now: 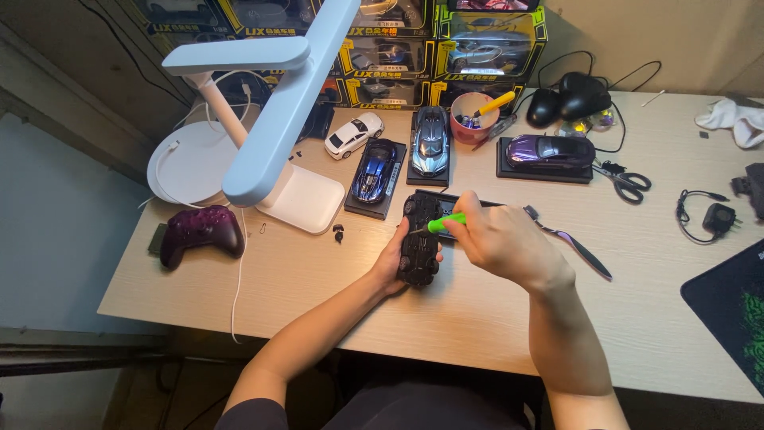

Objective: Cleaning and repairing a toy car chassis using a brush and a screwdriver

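My left hand point(391, 261) grips a black model car point(419, 237) turned underside up on the wooden desk point(477, 318). My right hand point(500, 239) is closed on a green-handled screwdriver point(442, 224) whose tip touches the car's underside. Behind the car lies a black display base point(446, 199), partly hidden by my right hand.
A white desk lamp point(270, 119) stands at the left, a dark purple game controller point(199, 232) beside it. Blue point(375, 170), silver-blue point(430, 141), white point(353, 133) and purple point(551, 150) model cars, a cup of tools point(473, 118), scissors point(629, 181), tweezers point(577, 245) and boxed cars point(485, 48) lie behind.
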